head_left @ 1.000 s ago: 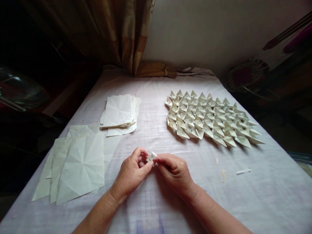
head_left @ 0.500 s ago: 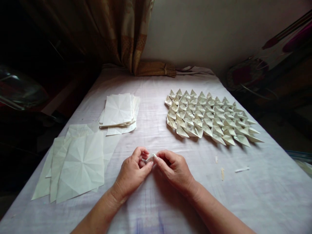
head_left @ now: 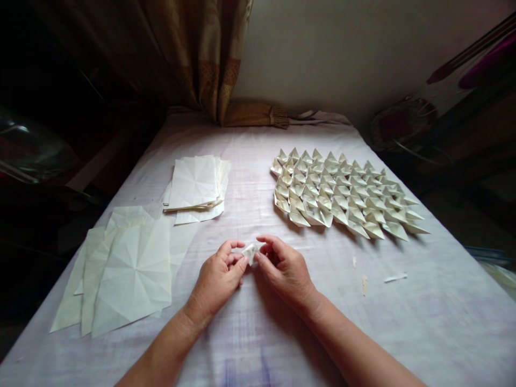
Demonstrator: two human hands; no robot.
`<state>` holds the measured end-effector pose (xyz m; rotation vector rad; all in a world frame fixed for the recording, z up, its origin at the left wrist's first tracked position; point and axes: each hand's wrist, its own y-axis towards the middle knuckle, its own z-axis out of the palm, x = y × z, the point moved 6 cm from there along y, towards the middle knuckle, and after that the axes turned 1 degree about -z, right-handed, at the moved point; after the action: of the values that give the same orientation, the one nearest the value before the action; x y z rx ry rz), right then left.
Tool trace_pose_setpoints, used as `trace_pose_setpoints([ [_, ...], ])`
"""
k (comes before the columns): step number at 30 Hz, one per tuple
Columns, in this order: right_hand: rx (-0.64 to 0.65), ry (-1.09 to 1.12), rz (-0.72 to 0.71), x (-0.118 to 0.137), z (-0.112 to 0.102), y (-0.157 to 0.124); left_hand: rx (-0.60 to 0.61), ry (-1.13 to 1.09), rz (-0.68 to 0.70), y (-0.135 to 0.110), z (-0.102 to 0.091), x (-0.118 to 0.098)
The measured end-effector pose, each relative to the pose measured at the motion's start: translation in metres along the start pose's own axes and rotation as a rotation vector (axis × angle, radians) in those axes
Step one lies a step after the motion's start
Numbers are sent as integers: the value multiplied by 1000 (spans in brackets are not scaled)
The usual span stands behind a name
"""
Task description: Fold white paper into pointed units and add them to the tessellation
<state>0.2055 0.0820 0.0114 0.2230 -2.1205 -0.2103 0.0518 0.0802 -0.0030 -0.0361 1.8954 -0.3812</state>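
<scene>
Both hands meet at the middle of a table covered with a pale cloth (head_left: 258, 333). My left hand (head_left: 215, 282) and my right hand (head_left: 286, 271) each pinch one side of a small folded piece of white paper (head_left: 250, 250), held just above the cloth. To the left lie several creased flat paper sheets (head_left: 129, 269), and behind them a stack of creased sheets (head_left: 195, 185). On the right, many small folded paper pieces (head_left: 342, 196) are laid out in rows.
A few small paper scraps (head_left: 395, 278) lie on the cloth to the right of my hands. A brown curtain (head_left: 209, 59) hangs at the table's far edge against a white wall. Dark clutter flanks the table on both sides.
Both hands have shifted slightly away from me with the folded paper, and the fingers have reworked their pinch on it. Everything else lies as before.
</scene>
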Motion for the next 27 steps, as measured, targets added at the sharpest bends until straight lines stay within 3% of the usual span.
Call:
trace_pose_setpoints([
  [6,-51,-316,-95,3,1,3,-221,459,268,-7,-18,-16],
  [10,-43,-385,-132,3,4,3,-182,654,589,-19,-8,-25],
  [12,-45,-404,-137,2,4,3,-132,772,681,-25,0,-26],
  [19,19,-390,-237,2,2,-4,-73,980,712,-30,6,-23],
  [27,113,-592,-371,12,-3,-15,-57,1069,785,-28,6,-21],
])
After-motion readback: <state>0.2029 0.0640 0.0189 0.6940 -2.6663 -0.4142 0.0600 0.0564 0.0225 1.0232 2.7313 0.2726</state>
